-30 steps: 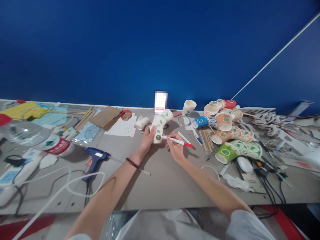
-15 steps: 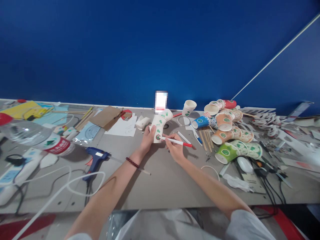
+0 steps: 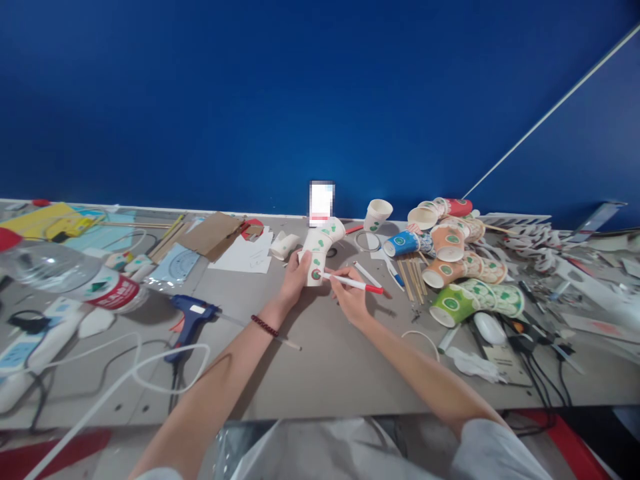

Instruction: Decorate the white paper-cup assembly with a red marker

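Observation:
In the head view my left hand (image 3: 297, 275) is closed on the left side of a white paper-cup piece (image 3: 320, 247) with green leaf prints, which bends to the right at its far end. A round mark with a red ring shows near its close end. My right hand (image 3: 349, 297) pinches a white marker with a red end (image 3: 361, 285). The marker's tip meets the piece beside the red ring; whether it touches is too small to tell. Behind the piece, a blurred upright white card or screen (image 3: 321, 201) leans by the wall.
A blue glue gun (image 3: 193, 319) and a large plastic bottle (image 3: 75, 277) lie to the left. Patterned paper cups (image 3: 453, 307), wooden sticks (image 3: 411, 281) and a white cup (image 3: 378, 215) are on the right. Cardboard (image 3: 213, 235) and white paper (image 3: 243, 257) lie at back left.

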`<state>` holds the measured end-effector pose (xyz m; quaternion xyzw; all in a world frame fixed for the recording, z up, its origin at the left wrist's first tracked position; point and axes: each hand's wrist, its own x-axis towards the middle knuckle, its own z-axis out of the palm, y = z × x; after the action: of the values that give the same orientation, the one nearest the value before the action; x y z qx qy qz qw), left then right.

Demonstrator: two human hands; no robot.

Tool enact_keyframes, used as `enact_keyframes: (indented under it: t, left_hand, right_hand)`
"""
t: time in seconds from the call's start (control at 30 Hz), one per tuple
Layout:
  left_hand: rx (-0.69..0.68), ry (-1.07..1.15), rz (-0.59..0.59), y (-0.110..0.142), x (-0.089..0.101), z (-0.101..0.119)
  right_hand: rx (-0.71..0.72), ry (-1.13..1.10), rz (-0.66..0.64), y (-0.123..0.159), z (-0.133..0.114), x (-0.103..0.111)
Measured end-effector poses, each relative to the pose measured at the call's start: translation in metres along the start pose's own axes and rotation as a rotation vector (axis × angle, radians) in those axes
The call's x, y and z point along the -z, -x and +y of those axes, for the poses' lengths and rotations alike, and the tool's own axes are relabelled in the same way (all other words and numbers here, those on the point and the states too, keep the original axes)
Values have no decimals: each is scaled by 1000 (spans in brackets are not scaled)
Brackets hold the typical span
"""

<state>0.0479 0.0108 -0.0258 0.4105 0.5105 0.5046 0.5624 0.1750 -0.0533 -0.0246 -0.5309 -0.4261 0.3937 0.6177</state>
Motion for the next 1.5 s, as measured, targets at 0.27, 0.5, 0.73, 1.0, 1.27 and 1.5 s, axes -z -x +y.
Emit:
enact_keyframes:
  t: [0.27,0.5,0.73,1.0,1.27,1.5]
  left_hand:
    - [-20,13,-15,-1,1,-4]
    - [-22,-16,-3,-2,1,-5]
    - [-25,8,-8,-3,1,-7]
    - [-18,-33,20,-3,1,-4]
    - [-22,-27,27,-2,0,-1]
    - [-35,-11,-1,-4,2,-6]
  right_hand:
    - [14,1,16,0,-2,-1]
    - [7,8,13,-1,-2,0]
    - [19,-8,-9,-1,-4,2]
    - [19,-18,-25,-1,1,3]
    - [49,-1,-47,-1,4,4]
    - [47,36,-46,-1,4,4]
